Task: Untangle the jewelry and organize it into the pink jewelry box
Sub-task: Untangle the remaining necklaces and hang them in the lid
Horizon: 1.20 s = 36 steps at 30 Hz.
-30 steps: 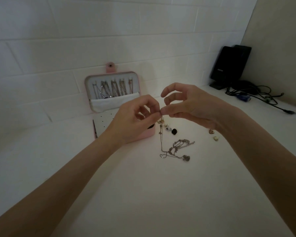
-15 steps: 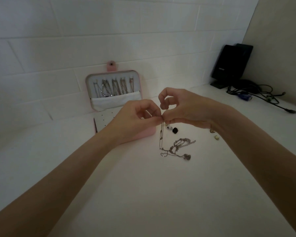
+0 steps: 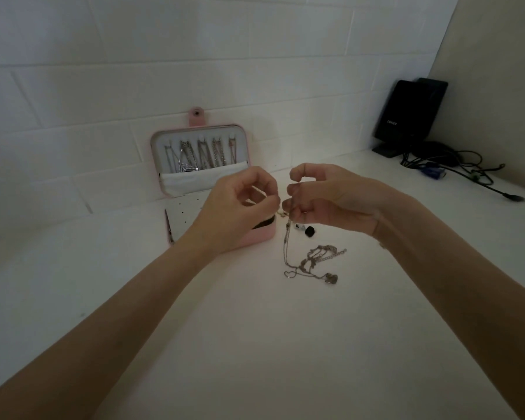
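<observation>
The pink jewelry box [image 3: 259, 234] stands open against the wall, several chains hanging in its upright lid [image 3: 200, 153]. My left hand [image 3: 240, 207] hovers over the box's front right corner, thumb and forefinger pinched near a thin chain [image 3: 286, 247]. My right hand [image 3: 331, 198] pinches the chain's upper end just to the right. The chain hangs down into a tangled heap of silver necklaces [image 3: 315, 262] with heart pendants lying on the white table.
A small black piece [image 3: 309, 231] and a tiny light piece lie under my right hand. At the back right stand a black speaker [image 3: 406, 116] and a bundle of cables [image 3: 455, 168]. A white tiled wall runs behind the box.
My hands have drawn slightly apart and the right fingers have curled in on the chain. The tangle on the table has barely shifted.
</observation>
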Each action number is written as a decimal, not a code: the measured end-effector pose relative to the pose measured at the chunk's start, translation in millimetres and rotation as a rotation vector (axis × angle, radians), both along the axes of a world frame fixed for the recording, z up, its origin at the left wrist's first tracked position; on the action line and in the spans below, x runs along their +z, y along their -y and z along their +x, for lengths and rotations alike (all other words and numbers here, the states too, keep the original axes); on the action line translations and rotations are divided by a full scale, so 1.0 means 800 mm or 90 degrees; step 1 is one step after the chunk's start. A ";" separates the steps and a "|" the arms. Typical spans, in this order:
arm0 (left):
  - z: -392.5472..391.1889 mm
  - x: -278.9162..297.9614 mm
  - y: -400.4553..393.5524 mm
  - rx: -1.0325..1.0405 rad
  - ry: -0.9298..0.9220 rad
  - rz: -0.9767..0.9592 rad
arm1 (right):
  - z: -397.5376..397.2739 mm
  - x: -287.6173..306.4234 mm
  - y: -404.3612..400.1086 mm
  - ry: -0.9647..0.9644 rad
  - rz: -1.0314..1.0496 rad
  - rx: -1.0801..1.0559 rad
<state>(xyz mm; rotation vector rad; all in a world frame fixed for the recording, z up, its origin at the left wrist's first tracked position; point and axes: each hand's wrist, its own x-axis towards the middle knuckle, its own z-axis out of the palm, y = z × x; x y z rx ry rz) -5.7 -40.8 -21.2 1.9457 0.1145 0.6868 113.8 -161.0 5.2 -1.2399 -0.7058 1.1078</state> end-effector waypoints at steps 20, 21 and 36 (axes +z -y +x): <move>0.008 0.005 0.006 0.162 0.008 0.395 | -0.007 0.007 -0.003 0.205 -0.080 -0.078; 0.007 0.005 0.007 0.161 -0.011 0.366 | -0.007 0.008 -0.004 0.229 -0.085 -0.083; 0.011 -0.002 0.009 0.097 0.042 0.196 | -0.010 -0.001 -0.004 0.057 -0.041 -0.021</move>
